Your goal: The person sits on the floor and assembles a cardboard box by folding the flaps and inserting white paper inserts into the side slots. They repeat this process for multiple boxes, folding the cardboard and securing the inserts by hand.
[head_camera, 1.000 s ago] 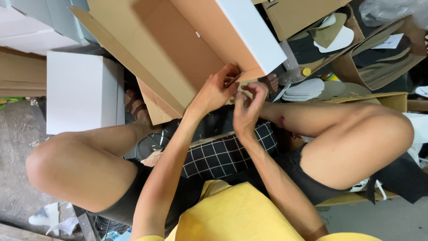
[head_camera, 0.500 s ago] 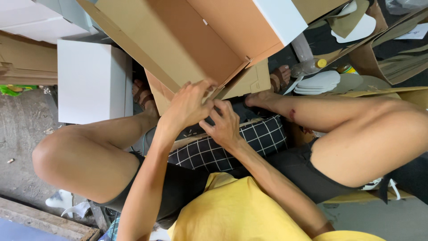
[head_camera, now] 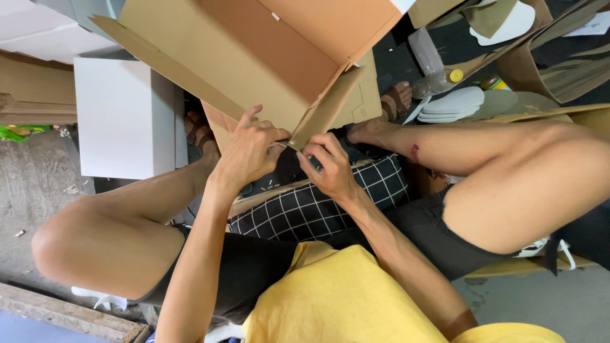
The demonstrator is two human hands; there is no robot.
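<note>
I am pinching the lower corner of the open cardboard box (head_camera: 254,57) with both hands: left hand (head_camera: 251,152) gripping the edge, right hand (head_camera: 327,168) gripping the flap (head_camera: 327,108), above my checked cushion (head_camera: 318,206).

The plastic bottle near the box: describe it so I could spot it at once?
Start at the big open cardboard box that both hands grip. Look past its right flap to the cluttered floor at upper right, beside the stack of pale shoe insoles. The plastic bottle lies on its side there, clear, the only thing with a yellow cap.
</note>
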